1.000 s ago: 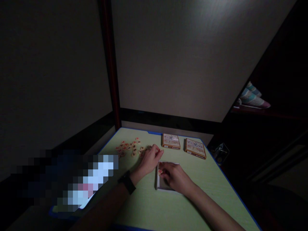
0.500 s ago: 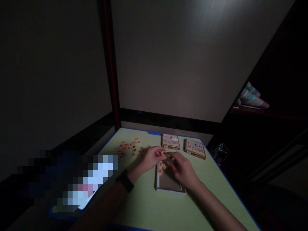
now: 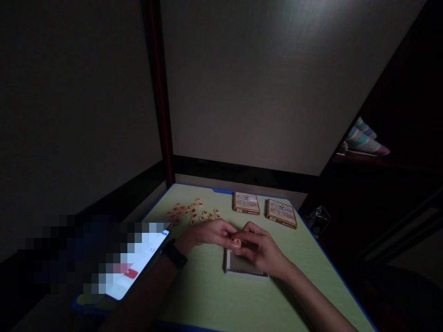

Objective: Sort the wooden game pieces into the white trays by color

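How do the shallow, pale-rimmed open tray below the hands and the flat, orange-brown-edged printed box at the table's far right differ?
The tray is open, its visible inside plain brownish-grey; the box shows a pale printed top with dark markings. The right hand partly hides the tray, while the box is unobstructed. Both lie flat on the pale green table.

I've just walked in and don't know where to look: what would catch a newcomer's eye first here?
Probably the bright screen at the left side of the table, glowing amid the dimness. Next, the left hand and right hand, meeting over a shallow box with a red-marked xiangqi piece at their fingertips. Scattered xiangqi pieces lie toward the far left.
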The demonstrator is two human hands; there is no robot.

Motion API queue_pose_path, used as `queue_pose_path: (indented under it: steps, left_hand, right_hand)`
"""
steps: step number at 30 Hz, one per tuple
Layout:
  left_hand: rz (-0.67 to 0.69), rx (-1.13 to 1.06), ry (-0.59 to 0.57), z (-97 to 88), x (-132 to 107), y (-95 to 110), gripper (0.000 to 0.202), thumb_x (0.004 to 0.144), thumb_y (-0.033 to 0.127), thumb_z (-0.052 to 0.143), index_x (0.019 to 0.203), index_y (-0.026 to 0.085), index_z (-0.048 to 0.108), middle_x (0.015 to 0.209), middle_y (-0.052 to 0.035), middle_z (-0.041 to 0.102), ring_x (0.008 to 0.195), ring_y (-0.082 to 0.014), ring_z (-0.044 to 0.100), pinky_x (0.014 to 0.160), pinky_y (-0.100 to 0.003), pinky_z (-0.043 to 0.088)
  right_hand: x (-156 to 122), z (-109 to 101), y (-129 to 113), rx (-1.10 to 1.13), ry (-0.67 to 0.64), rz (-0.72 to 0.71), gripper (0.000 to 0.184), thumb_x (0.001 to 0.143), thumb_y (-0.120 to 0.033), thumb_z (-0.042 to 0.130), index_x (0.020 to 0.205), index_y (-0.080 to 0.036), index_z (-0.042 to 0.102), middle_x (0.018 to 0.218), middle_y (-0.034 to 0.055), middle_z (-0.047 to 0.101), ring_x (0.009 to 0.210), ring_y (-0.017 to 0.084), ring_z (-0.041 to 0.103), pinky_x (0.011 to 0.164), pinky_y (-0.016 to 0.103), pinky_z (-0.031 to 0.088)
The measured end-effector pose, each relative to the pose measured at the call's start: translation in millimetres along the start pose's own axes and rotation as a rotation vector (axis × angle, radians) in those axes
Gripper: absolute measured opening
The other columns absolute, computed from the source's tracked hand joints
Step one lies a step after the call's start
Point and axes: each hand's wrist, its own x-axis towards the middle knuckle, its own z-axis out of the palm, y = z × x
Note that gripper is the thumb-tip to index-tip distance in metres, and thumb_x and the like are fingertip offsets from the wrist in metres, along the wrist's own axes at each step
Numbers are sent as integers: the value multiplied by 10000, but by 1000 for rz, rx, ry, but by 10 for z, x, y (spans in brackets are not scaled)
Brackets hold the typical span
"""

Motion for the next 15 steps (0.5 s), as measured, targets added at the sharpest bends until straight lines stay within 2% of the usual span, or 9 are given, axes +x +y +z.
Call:
queue_pose_path:
  steps: [1, 3, 5, 7, 10, 13, 15]
  left_hand:
    - [19, -11, 46, -4, 0, -2, 358, 669, 385, 828, 940, 166, 748, 764, -4, 686, 696, -129, 596, 644, -238, 447]
    - [52, -6, 235, -10, 2, -15, 393, 685, 366, 806, 1023, 179, 736, 800, -15, 696, 707, -136, 599, 626, -237, 445]
    - [51, 23, 445, -11, 17, -37, 342, 742, 367, 733, 1035, 192, 730, 844, -23, 705, 692, -128, 584, 579, -225, 412]
    - [36, 66, 576, -7, 57, -68, 290, 782, 374, 664, 996, 189, 729, 866, -26, 710, 680, -124, 572, 555, -220, 387]
    - [6, 183, 653, 11, 152, -118, 218, 779, 324, 630, 882, 157, 725, 808, -36, 711, 696, -144, 592, 592, -230, 414]
    - [-73, 480, 748, 45, 225, -158, 160, 778, 262, 607, 764, 151, 722, 736, -40, 708, 688, -157, 601, 625, -244, 412]
    - [-126, 701, 784, 70, 241, -178, 199, 805, 277, 587, 706, 165, 718, 688, -34, 702, 650, -153, 586, 616, -251, 382]
  right_hand:
    - [-1, -1, -1, -44, 10, 10, 181, 879, -314, 685, 1014, -203, 730, 836, 31, 583, 760, 164, 578, 667, 264, 461]
    - [-6, 9, 4, -156, -12, 21, 172, 887, -301, 662, 1006, -189, 716, 848, 46, 622, 762, 173, 594, 691, 272, 465]
    - [-14, 47, 21, -247, -74, 32, 157, 894, -263, 628, 1007, -188, 706, 859, 57, 659, 774, 181, 615, 718, 275, 474]
    - [-23, 107, 45, -280, -133, 45, 189, 887, -215, 605, 1052, -194, 695, 891, 63, 693, 805, 186, 639, 749, 272, 486]
    - [-34, 201, 88, -263, -161, 58, 258, 868, -171, 599, 1112, -198, 679, 984, 75, 725, 895, 201, 668, 823, 283, 502]
    - [-37, 258, 121, -232, -157, 93, 269, 863, -184, 618, 1124, -189, 680, 1039, 88, 737, 950, 224, 682, 863, 305, 514]
    - [-34, 277, 137, -211, -156, 106, 267, 869, -202, 626, 1130, -184, 682, 1050, 96, 742, 960, 233, 690, 867, 313, 522]
